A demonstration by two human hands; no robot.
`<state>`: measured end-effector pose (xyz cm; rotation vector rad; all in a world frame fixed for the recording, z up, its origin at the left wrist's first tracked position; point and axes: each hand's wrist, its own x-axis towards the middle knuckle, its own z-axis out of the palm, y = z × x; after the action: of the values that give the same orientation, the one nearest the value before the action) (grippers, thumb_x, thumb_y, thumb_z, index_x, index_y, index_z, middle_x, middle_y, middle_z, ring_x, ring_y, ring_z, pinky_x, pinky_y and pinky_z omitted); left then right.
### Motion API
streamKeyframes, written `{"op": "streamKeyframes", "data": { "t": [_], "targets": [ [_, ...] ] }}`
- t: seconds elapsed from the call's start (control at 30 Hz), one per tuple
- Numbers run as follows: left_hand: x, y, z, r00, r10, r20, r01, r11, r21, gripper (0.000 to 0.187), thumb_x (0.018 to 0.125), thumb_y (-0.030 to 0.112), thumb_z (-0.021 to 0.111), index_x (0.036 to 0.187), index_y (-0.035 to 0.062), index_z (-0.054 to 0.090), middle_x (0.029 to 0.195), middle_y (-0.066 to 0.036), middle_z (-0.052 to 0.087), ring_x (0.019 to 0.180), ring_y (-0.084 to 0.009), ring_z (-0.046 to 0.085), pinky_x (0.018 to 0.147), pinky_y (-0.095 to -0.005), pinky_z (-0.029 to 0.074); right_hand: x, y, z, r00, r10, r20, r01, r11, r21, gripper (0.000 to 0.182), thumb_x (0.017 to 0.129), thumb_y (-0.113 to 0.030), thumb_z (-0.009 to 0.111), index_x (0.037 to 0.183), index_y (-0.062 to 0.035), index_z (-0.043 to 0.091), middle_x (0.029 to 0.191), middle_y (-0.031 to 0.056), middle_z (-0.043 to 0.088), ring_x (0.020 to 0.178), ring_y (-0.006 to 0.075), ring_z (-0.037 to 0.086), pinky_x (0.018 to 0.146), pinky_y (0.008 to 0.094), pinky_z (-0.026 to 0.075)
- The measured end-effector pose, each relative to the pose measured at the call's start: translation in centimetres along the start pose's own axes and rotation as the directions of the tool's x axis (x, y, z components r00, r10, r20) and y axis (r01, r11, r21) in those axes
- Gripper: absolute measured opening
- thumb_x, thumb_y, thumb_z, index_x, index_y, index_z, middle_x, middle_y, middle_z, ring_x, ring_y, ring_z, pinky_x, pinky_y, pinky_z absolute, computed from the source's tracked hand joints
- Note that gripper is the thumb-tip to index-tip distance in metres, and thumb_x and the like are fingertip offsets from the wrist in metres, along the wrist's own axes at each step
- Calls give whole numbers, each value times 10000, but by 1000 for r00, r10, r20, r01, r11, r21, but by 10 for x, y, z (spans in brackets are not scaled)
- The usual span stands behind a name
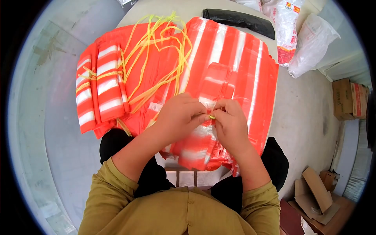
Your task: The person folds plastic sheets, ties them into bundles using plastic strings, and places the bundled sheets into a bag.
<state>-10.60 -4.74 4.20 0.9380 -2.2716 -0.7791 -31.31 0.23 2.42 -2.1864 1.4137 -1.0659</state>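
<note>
Both my hands meet over a folded bundle of red-and-white striped plastic bags point(196, 152) at the table's near edge. My left hand point(181, 115) and my right hand point(230, 121) pinch a thin yellow string point(212, 116) between their fingertips, right on top of the bundle. A loose tangle of yellow strings point(156, 51) lies farther back on a wide stack of flat striped bags point(235, 58). At the left sit two tied bundles of striped bags point(100, 92), bound with yellow string.
A black roll point(239, 20) lies at the table's far edge point(172, 8). White sacks point(305, 39) stand on the concrete floor at the right. Cardboard boxes point(348, 98) sit at the far right, and an open carton point(317, 194) lies at the lower right.
</note>
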Motion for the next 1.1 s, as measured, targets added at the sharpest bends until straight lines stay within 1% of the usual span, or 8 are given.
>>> {"op": "streamKeyframes", "data": {
  "t": [0.03, 0.17, 0.27, 0.37, 0.63, 0.83, 0.97, 1.1],
  "targets": [
    [0, -2, 0, 999, 45, -14, -45, 999, 13, 89, 929, 126, 765, 964, 48, 739, 840, -108, 694, 775, -255, 658, 704, -350, 512, 1, 4, 0, 1000, -5, 27, 3, 997, 78, 215, 804, 48, 674, 1001, -19, 728, 1022, 98, 687, 926, 308, 640, 770, 409, 540],
    [0, 12, -4, 940, -306, 152, 337, 904, -263, 92, 951, 120, 755, 978, 34, 742, 822, -85, 687, 759, -201, 650, 695, -333, 512, 3, 5, -16, 944, 160, 289, -262, 896, 358, 165, 845, 7, 693, 1006, -14, 722, 981, 111, 688, 931, 315, 654, 793, 413, 539],
    [2, 11, -4, 913, -363, 185, 404, 862, -307, 103, 970, 122, 746, 996, 22, 741, 817, -61, 681, 754, -148, 635, 694, -306, 509, 5, -2, -17, 902, 261, 345, -384, 851, 359, 116, 891, -53, 717, 1004, -32, 731, 961, 129, 696, 914, 311, 675, 787, 410, 545],
    [1, 8, -1, 892, -404, 203, 450, 839, -306, 109, 989, 118, 733, 1004, 10, 738, 818, -27, 668, 760, -91, 608, 693, -277, 501, 5, -11, -16, 941, 252, 227, -287, 948, 138, 120, 915, -94, 733, 1025, -54, 757, 963, 138, 703, 883, 309, 688, 764, 401, 556],
    [2, -3, -7, 835, -501, 230, 551, 743, -381, 129, 975, 136, 745, 977, 9, 729, 780, 8, 637, 742, -55, 564, 659, -261, 473, 0, -2, -7, 984, 117, -132, -112, 993, 41, 95, 878, -109, 775, 954, -53, 763, 911, 82, 688, 840, 287, 682, 712, 384, 558],
    [2, -6, -9, 924, -383, -13, 374, 893, 251, 342, 877, 362, 822, 814, 42, 721, 714, -108, 656, 704, -253, 657, 622, -392, 497, -9, 3, -12, 994, 44, -97, -56, 990, -127, 82, 821, -79, 785, 891, -56, 749, 831, 86, 616, 749, 275, 625, 646, 404, 512],
    [3, -6, -6, 939, -344, -22, 328, 871, 366, 398, 867, 416, 809, 736, 60, 690, 717, -128, 640, 721, -330, 652, 626, -453, 494, -7, -4, -14, 990, 123, -75, -128, 989, -68, 99, 847, -63, 760, 788, -27, 688, 877, 89, 665, 756, 272, 642, 647, 387, 509],
    [3, -8, 2, 950, -312, 7, 282, 868, 408, 386, 891, 389, 778, 710, 70, 661, 707, -121, 625, 712, -332, 645, 633, -462, 494, -5, -5, -2, 944, 324, 67, -320, 843, 433, 197, 920, -81, 709, 756, 14, 652, 992, 103, 742, 782, 201, 664, 664, 345, 503]
  ]
}}
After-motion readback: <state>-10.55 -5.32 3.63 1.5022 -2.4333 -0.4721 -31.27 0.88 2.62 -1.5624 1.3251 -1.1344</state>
